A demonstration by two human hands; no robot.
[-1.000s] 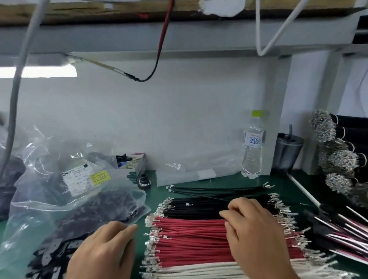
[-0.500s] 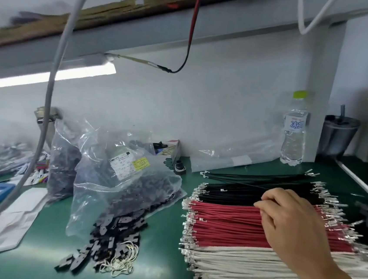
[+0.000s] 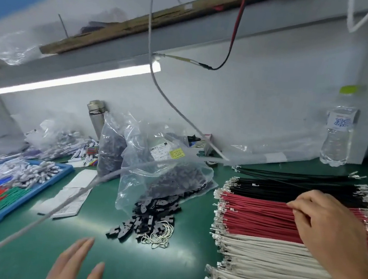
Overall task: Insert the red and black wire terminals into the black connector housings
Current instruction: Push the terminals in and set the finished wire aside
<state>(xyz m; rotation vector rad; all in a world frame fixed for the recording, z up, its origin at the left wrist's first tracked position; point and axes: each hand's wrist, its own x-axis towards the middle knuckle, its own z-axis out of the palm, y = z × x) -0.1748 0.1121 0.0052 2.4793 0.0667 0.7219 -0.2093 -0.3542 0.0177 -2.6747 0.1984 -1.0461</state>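
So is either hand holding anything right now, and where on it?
The right hand pinches red wires mid-length, atop the bundle. The left hand is open, holding nothing.

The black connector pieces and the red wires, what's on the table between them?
Only bare green mat between the connector housings and red wires, in the head view.

A green-topped bench point(image 3: 164, 273) meets a pale wall point(image 3: 261, 106) under a grey shelf point(image 3: 95, 66) carrying a lit tube lamp point(image 3: 71, 79).
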